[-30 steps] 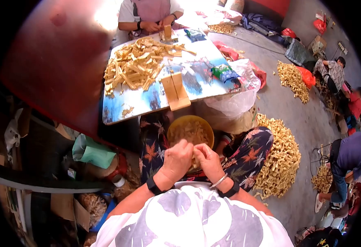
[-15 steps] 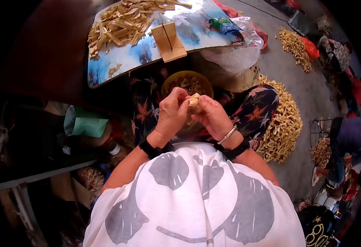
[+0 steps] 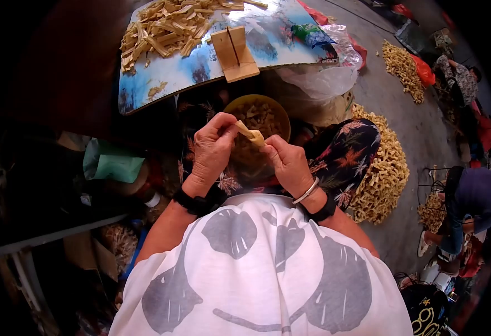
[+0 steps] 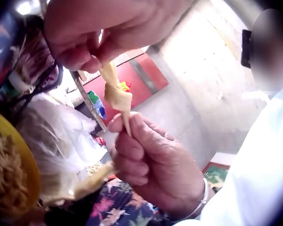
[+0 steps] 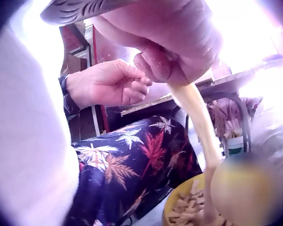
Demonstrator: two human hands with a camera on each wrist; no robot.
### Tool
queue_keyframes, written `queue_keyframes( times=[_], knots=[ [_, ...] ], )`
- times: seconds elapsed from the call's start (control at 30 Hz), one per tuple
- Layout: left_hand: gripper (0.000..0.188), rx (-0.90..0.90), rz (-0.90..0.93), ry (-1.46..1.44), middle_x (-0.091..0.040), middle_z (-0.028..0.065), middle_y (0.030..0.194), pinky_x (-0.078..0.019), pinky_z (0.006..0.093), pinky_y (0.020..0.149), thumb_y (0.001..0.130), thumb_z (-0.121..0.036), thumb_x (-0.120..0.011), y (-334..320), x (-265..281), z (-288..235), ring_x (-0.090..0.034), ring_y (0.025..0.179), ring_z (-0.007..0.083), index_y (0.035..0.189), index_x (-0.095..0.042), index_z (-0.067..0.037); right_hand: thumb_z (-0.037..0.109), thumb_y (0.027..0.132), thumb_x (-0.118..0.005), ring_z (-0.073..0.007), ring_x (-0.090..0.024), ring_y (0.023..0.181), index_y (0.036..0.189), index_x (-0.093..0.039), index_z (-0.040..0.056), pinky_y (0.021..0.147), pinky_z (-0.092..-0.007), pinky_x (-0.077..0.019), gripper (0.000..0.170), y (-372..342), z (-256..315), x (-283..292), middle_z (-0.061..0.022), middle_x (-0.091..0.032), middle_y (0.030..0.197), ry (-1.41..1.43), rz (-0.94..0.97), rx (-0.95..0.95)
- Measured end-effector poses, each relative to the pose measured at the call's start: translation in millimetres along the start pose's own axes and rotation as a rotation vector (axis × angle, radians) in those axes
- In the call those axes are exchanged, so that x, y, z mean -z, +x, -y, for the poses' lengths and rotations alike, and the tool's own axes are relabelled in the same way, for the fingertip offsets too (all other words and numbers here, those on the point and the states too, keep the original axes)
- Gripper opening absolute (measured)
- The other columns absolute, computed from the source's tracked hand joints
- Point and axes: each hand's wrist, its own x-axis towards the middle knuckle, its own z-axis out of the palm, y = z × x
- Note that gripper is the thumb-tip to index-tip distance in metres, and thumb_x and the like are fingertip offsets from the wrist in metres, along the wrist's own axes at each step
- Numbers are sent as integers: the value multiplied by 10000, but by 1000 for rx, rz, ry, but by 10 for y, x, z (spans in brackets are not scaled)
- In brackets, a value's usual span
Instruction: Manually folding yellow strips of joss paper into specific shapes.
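A pale yellow, pliable strip (image 3: 251, 133) stretches between the two hands, with a folded knot (image 4: 118, 97) in its middle. My left hand (image 3: 211, 144) pinches the upper-left end between thumb and fingers. At the knot's other side, my right hand (image 3: 291, 168) grips the strip; in the left wrist view a thin tail runs into its fingertips (image 4: 137, 121). A long end (image 5: 198, 122) hangs from the right hand in the right wrist view. Below the hands, between the knees, stands a yellow bowl (image 3: 284, 112) holding many small pieces of the same colour.
A painted tabletop (image 3: 198, 70) ahead bears a heap of loose strips (image 3: 164, 31) and a slotted wooden stand (image 3: 235, 56). To the right, a large pile of knotted pieces (image 3: 382, 179) lies on the floor beside the knee. A clear plastic bag (image 3: 324, 81) hangs near the table edge.
The hands were close together over the bowl, then pinched a small folded piece. Now they are farther apart with the knotted strip drawn out between them. The head view has tipped downward.
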Motion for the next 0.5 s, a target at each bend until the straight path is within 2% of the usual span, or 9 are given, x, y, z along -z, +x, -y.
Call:
queue_keyframes(
  times=[0.13, 0.17, 0.2, 0.27, 0.33, 0.43, 0.5],
  knots=[
    [180, 313, 39, -640, -668, 50, 977, -543, 293, 784, 923, -72, -651, -51, -96, 139, -651, 844, 164, 1089, -599, -26, 166, 951, -585, -357, -628, 644, 920, -580, 62, 570, -413, -483, 109, 32, 47, -95, -154, -615, 687, 2, -116, -68],
    [270, 335, 114, -655, -654, 71, 1091, -534, 322, 877, 918, -91, -666, -91, -107, 251, -654, 930, 189, 1163, -574, -23, 164, 949, -587, -355, -629, 649, 934, -580, 64, 573, -414, -487, 102, 50, 40, -126, -152, -616, 695, -85, -123, -1],
    [290, 338, 168, -676, -643, 68, 1118, -522, 314, 899, 924, -96, -664, -144, -166, 180, -642, 971, 178, 1193, -578, -30, 162, 946, -589, -352, -630, 655, 948, -579, 65, 576, -415, -491, 97, 62, 31, -160, -151, -618, 704, -171, -129, 64],
    [292, 303, 106, -508, -643, 63, 1130, -514, 304, 912, 936, -102, -650, -148, -204, 218, -639, 983, 160, 1209, -579, -26, 181, 932, -610, -340, -631, 666, 970, -581, 65, 584, -410, -497, 125, 76, 24, -208, -144, -619, 736, -252, -134, 159],
    [273, 277, 110, -478, -648, 62, 1115, -515, 296, 904, 947, -115, -640, -131, -164, 202, -643, 961, 151, 1198, -585, -22, 222, 907, -650, -321, -632, 679, 985, -585, 61, 592, -399, -500, 191, 106, 34, -217, -134, -619, 784, -246, -133, 224],
    [270, 302, 175, -505, -657, 57, 1078, -518, 274, 859, 959, -141, -631, -138, -126, 144, -641, 919, 135, 1195, -585, -18, 288, 846, -722, -270, -613, 677, 970, -600, 53, 598, -361, -491, 293, 212, 194, -56, -107, -600, 844, -99, -140, 82],
    [267, 349, 252, -531, -662, 53, 1041, -518, 256, 815, 962, -157, -631, -148, -98, 149, -637, 887, 122, 1185, -591, -16, 306, 808, -760, -232, -588, 665, 944, -608, 42, 599, -337, -478, 333, 301, 76, -48, -90, -586, 854, 57, -20, 30]
  ],
)
